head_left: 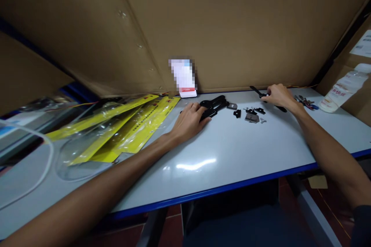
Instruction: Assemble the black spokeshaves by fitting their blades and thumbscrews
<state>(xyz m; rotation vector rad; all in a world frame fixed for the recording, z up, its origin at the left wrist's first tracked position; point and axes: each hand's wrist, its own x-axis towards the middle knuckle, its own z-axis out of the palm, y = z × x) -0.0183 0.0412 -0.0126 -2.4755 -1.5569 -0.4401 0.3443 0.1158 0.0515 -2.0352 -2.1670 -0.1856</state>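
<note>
My left hand (190, 122) rests on the table, its thumb and fingers closed around the near end of a black tool with long handles (214, 104). Further right, my right hand (279, 95) grips a slim black bar (256, 92) that slants across the tabletop; its other end shows below the wrist. Between the hands lie a grey metal plate (252, 118), a second grey plate (232, 105), small black notched pieces (237, 114) and a few silver wing-shaped screws (263, 120).
Yellow cards in clear plastic packaging (150, 127) are piled at the left, near a white cable (51, 154). A phone (184, 79) leans against the cardboard wall (232, 27). Keys (305, 102) and a plastic bottle (343, 88) stand right. The table has a blue front edge (220, 189).
</note>
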